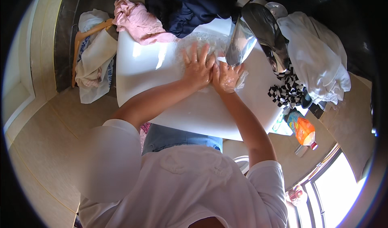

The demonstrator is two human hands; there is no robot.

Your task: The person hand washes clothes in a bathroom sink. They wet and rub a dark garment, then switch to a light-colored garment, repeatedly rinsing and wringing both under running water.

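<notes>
Both my hands are wet, close together over the white sink [141, 90]. My left hand [197, 69] lies with its fingers spread, pointing away from me over soapy water [208, 38]. Beside it, almost touching, my right hand [227, 76] has its fingers bent, apparently around a small white cloth [242, 79] whose edge shows at its right side. The shiny metal faucet [242, 44] hides part of the right fingers. Suds make the cloth's full shape hard to see.
Pink cloth [139, 22] and dark navy cloth [198, 7] lie along the far rim. To the right are white fabric [315, 54], a black-and-white checked cloth [289, 91] and an orange bottle [302, 129]. A wooden hanger [76, 46] with beige cloth [96, 56] hangs left.
</notes>
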